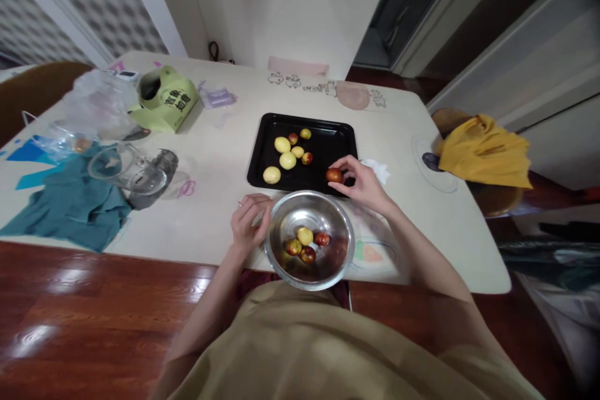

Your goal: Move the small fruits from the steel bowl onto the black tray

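Observation:
Over the front right corner of a black tray (323,128), my right hand (360,180) pinches a reddish-brown round fruit (334,175) between thumb and fingers. My left hand (250,219), its fingers loosely bent and thumb apart, rests by the left rim of a steel bowl (344,250) and holds nothing. Inside the bowl lie several small fruits, among them a yellow fruit (304,236) and a red fruit (322,239). On the tray, larger pale yellow fruits (287,160) lie among smaller red-and-yellow mottled ones (307,159).
Left on the table (215,156) are a clear glass jug (126,169), a teal cloth (79,206), a light-green carton (169,100) and a plastic bag (100,103). A crumpled white tissue (377,170) lies beyond my right hand. A yellow cloth (485,153) hangs over a chair.

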A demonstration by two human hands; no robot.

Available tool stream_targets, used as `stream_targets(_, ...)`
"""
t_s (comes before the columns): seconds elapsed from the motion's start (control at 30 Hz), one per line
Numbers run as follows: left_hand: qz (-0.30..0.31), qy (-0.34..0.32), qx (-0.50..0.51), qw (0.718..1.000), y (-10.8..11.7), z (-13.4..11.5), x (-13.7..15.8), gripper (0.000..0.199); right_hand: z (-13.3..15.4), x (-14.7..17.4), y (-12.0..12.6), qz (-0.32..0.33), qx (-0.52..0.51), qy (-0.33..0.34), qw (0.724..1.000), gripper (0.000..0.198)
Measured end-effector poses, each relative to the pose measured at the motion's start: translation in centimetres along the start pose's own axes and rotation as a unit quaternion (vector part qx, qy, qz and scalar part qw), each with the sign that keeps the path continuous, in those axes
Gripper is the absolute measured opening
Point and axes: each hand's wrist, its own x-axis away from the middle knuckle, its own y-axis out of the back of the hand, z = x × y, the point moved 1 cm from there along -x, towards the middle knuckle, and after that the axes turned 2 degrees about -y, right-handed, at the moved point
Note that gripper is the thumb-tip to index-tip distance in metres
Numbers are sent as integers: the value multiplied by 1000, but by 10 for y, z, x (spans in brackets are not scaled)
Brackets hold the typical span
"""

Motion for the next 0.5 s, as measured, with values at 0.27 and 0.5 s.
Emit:
stream_targets(0.27,-18,-1,-6,1000,1,3,1,15,31,33,-7,67,-49,-39,996,38)
stream_targets(0.5,-12,3,-18,1000,1,2,2,16,45,38,-20,153,41,54,986,33)
